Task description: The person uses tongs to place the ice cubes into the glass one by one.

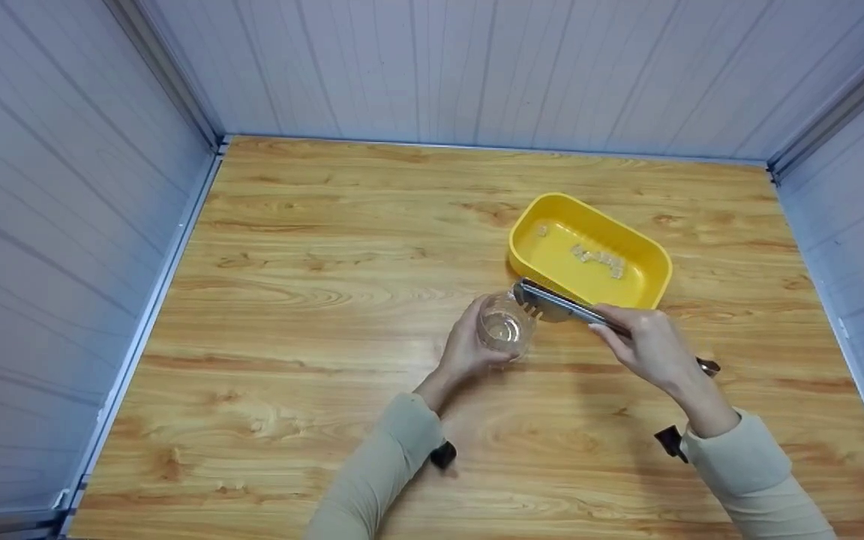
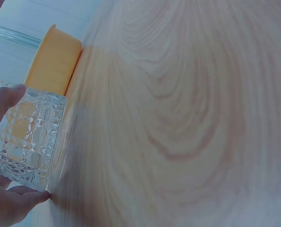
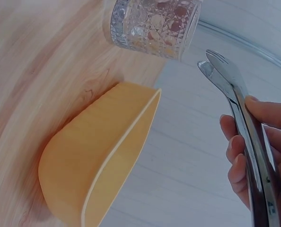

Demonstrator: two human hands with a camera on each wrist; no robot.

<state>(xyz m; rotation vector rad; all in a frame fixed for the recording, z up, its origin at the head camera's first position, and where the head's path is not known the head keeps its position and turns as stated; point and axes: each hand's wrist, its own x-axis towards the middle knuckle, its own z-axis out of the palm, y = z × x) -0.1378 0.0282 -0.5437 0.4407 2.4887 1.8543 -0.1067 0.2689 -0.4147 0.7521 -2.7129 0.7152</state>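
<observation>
My left hand (image 1: pixel 469 341) holds a clear, cut-pattern glass (image 1: pixel 516 337), its fingers and thumb around the sides. The glass (image 2: pixel 36 127) stands on the table in the left wrist view. My right hand (image 1: pixel 653 341) grips metal tongs (image 1: pixel 571 306) by their handles, thumb on one arm and fingers on the other. The tips of the tongs (image 3: pixel 228 71) are close together near the glass rim, and a clear bit shows at one tip. A yellow tub (image 1: pixel 589 206) lies just beyond the tongs, with several small clear cubes (image 1: pixel 603 259) on its bottom.
The wood-grain table (image 1: pixel 312 300) is enclosed by pale panel walls (image 1: pixel 447 71) at the back and both sides. Small black devices (image 1: pixel 443 455) sit at both wrists. The tub's tall wall (image 3: pixel 93 137) rises beside the glass in the right wrist view.
</observation>
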